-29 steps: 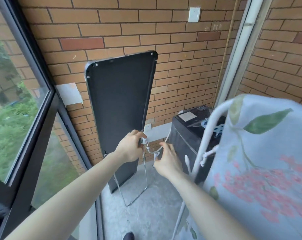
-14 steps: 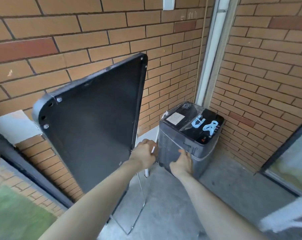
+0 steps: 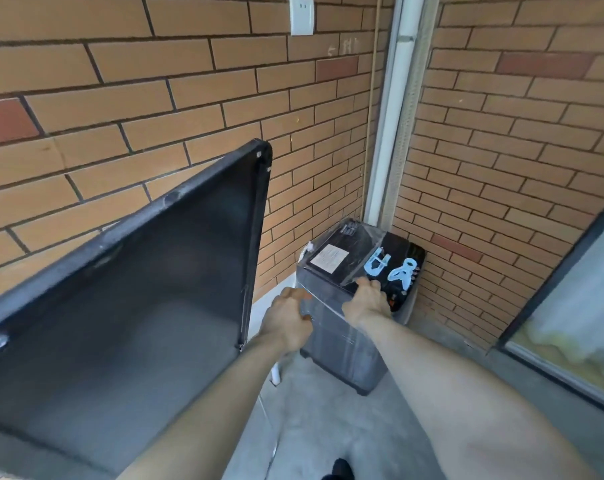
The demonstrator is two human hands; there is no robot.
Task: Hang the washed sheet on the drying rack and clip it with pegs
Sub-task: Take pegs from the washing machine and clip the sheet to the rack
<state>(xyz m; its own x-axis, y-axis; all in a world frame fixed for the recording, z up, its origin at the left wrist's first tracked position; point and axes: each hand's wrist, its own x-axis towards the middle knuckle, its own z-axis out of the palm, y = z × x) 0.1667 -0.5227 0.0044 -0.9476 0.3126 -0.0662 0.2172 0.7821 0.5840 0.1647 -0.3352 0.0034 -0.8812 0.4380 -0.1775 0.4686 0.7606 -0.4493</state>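
While reaching: we kept pegs on the washer lid's far edge.
Right hand: relaxed, empty, nearing them.
Left hand: grip unclear.

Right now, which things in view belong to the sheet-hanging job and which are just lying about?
Belongs to the job:
- two light blue pegs lying on the washing machine
- right hand reaching toward them on the lid
- left hand at the machine's front corner

Just lying about:
- dark board leaning against the brick wall
- white wall socket
- white pipe in the corner
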